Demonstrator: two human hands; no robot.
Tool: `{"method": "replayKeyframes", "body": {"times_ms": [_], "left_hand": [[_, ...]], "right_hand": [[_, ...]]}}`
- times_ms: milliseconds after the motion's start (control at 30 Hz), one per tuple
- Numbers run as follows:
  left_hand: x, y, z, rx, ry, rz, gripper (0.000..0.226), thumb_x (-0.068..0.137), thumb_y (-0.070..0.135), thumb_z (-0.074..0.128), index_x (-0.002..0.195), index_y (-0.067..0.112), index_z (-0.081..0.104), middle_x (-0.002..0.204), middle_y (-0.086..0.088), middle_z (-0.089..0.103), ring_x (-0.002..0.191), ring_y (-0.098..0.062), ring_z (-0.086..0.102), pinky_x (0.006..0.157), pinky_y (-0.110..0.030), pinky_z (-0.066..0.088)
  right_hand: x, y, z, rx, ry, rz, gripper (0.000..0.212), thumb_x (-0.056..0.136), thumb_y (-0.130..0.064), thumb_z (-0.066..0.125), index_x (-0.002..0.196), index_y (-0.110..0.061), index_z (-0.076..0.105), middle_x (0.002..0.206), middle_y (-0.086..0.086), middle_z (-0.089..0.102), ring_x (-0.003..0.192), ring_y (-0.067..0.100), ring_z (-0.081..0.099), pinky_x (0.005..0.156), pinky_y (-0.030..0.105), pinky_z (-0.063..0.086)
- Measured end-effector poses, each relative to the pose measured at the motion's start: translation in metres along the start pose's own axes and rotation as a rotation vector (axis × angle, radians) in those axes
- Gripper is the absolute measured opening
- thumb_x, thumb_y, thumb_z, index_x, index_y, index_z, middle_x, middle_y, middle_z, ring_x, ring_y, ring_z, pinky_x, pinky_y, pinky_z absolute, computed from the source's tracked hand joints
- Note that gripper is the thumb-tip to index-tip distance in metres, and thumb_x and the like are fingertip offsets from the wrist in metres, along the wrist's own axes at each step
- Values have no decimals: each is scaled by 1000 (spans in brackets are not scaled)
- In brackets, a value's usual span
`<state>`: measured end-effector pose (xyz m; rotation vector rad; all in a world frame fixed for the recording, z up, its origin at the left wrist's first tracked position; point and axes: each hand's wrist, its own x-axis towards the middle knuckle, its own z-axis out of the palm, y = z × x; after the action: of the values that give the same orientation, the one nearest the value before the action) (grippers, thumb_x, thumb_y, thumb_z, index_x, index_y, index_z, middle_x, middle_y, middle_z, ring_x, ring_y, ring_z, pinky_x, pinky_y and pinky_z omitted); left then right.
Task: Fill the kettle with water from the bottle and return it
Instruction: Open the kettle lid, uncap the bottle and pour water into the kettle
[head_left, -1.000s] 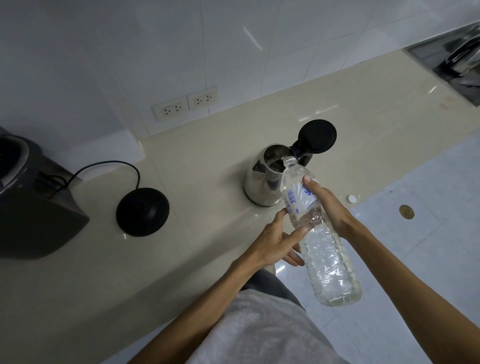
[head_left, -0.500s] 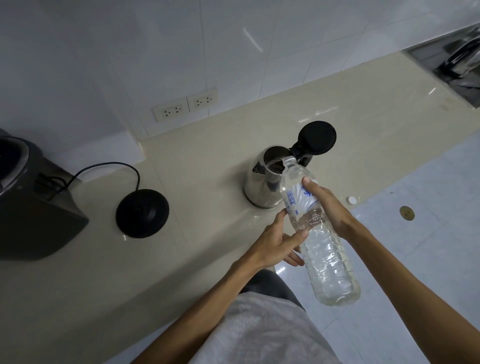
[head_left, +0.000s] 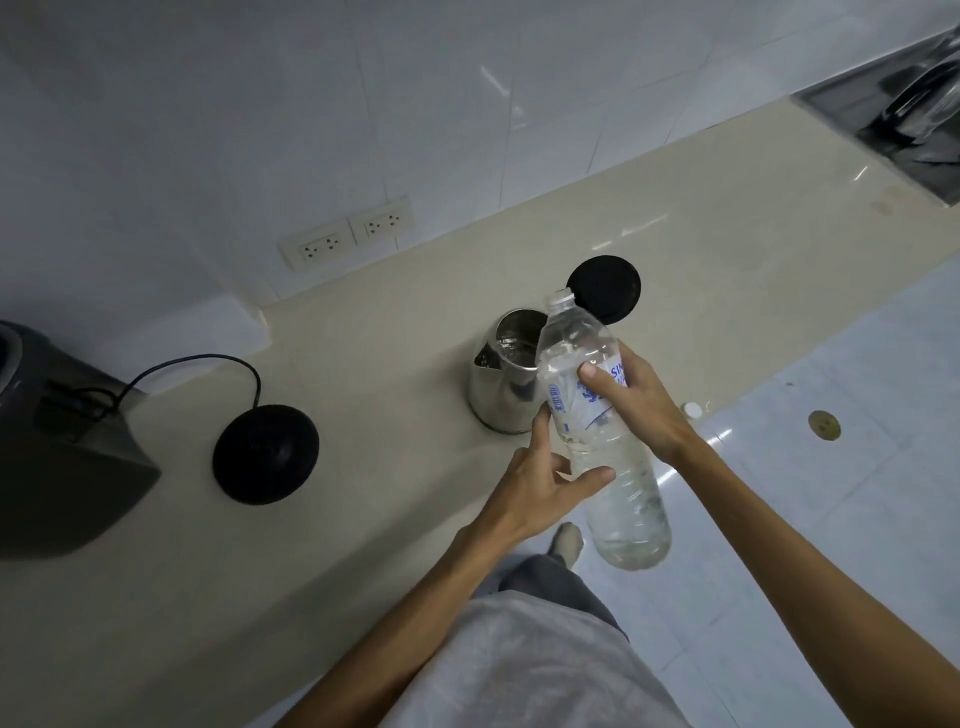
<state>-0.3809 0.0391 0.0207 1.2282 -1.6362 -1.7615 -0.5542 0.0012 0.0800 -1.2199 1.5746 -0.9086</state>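
Observation:
A steel kettle (head_left: 501, 387) stands on the beige counter (head_left: 363, 519) with its black lid (head_left: 605, 288) flipped open. A clear plastic water bottle (head_left: 623, 499), uncapped, is held in front of the kettle, neck up and tilted slightly back. My right hand (head_left: 641, 402) grips it around the blue-printed label. My left hand (head_left: 540, 486) touches its left side with thumb and fingers spread. The round black kettle base (head_left: 266, 453) with its cord lies to the left on the counter.
A white bottle cap (head_left: 692, 410) lies near the counter's front edge. A dark grey appliance (head_left: 57, 467) stands at far left. Wall sockets (head_left: 348, 236) sit above the counter. A steel sink (head_left: 904, 135) is at the top right. White tiled floor lies below.
The bottle has been tipped back up, its mouth lifted away from the kettle opening. My right hand rose with it; my left hand stays against its side.

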Motion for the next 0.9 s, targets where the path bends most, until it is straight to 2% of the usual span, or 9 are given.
{"method": "replayKeyframes", "body": {"times_ms": [100, 233, 300, 433, 567, 733, 900], "left_hand": [[16, 4, 14, 7, 44, 19, 100, 80, 56, 84, 155, 55, 17, 134, 6, 69, 112, -17, 74, 94, -44, 64], [46, 15, 35, -5, 94, 51, 90, 78, 52, 84, 148, 58, 28, 139, 15, 65, 122, -12, 70, 100, -48, 61], [65, 22, 44, 0, 87, 64, 88, 78, 48, 85, 146, 60, 30, 141, 16, 65, 125, -10, 68, 104, -48, 59], [108, 34, 64, 29, 49, 78, 96, 81, 37, 86, 158, 40, 29, 137, 23, 64, 128, -10, 66, 108, -47, 56], [154, 44, 80, 82, 32, 106, 86, 84, 26, 87, 153, 34, 38, 132, 20, 67, 126, -7, 66, 110, -44, 54], [205, 45, 102, 146, 73, 122, 77, 83, 24, 86, 143, 43, 40, 126, 21, 67, 122, -12, 67, 106, -46, 56], [238, 41, 119, 163, 130, 104, 79, 84, 18, 84, 144, 45, 40, 126, 22, 66, 121, -14, 68, 103, -48, 58]], "right_hand": [[-1, 2, -18, -6, 6, -85, 45, 76, -54, 70, 117, -39, 56, 100, -24, 72, 96, 10, 73, 75, 22, 59], [0, 2, -52, -17, 21, -196, 75, 72, -43, 80, 136, -17, 50, 112, -28, 67, 106, 8, 69, 83, 20, 56], [2, 4, -74, -16, 29, -222, 82, 70, -39, 83, 138, -12, 47, 115, -29, 65, 109, 6, 68, 85, 18, 54], [15, 15, -117, -53, 51, -239, 88, 64, -35, 91, 137, -14, 45, 120, -19, 65, 112, 10, 67, 88, 25, 57], [36, 31, -157, -91, 86, -244, 91, 63, -31, 97, 136, -15, 44, 126, -3, 65, 113, 13, 67, 91, 31, 58], [66, 54, -199, -170, 81, -270, 91, 62, -30, 98, 135, -14, 46, 125, 1, 66, 113, 16, 67, 93, 37, 58], [96, 75, -225, -215, 12, -260, 93, 60, -35, 98, 133, -18, 44, 121, 3, 66, 111, 21, 67, 91, 44, 56]]}}
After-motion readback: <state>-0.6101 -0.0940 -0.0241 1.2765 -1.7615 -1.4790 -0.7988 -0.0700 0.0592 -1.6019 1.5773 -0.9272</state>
